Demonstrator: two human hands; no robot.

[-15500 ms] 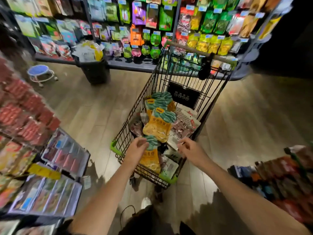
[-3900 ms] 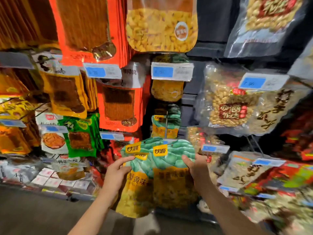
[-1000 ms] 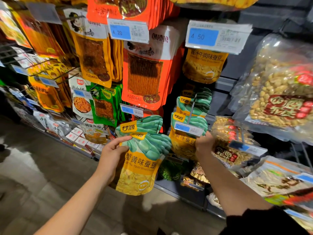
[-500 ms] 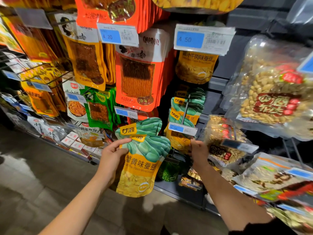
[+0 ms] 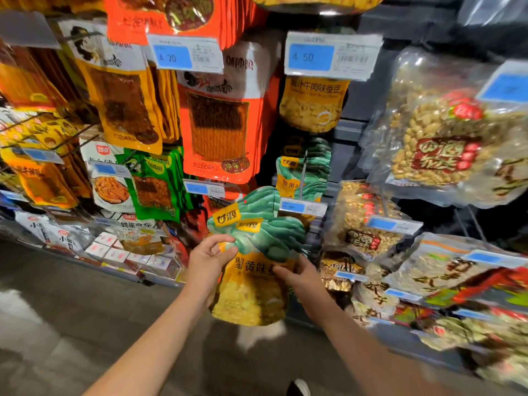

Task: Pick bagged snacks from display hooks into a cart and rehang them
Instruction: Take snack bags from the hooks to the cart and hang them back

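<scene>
Head view: our left hand (image 5: 210,260) pinches the green-and-yellow snack bags (image 5: 254,270); beside that grip, our right hand's (image 5: 304,277) extended fingers touch their front.

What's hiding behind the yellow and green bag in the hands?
Behind the held bag peeks a second matching bag, only its yellow label and green top showing. Farther back are a price tag and hanging bags. The rest is covered.
</scene>
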